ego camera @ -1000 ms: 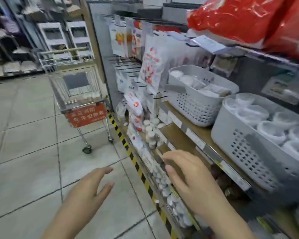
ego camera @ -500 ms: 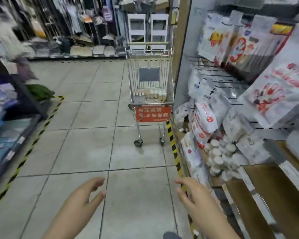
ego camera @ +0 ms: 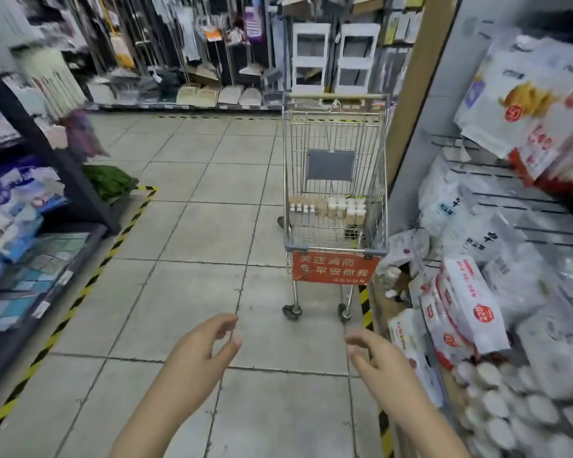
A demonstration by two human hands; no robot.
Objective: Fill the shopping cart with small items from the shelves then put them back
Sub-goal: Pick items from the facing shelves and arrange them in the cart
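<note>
A shopping cart point(ego camera: 335, 180) stood on the tiled floor point(ego camera: 186, 206) just beside the right-hand shelves point(ego camera: 516, 259); small jars point(ego camera: 328, 206) lay in its basket; a red sign point(ego camera: 334, 268) hung on its front; the left hand point(ego camera: 201, 352) and right hand point(ego camera: 377, 358) hovered empty, fingers spread, well short of it.

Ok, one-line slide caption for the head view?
Empty hands approach shopping cart holding small jars.

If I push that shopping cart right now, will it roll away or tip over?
The shopping cart would probably roll easily: it sits on small wheels on smooth floor tiles. It likely feels light, holding only one row of small jars. Tipping seems unlikely with that load sitting low.
</note>
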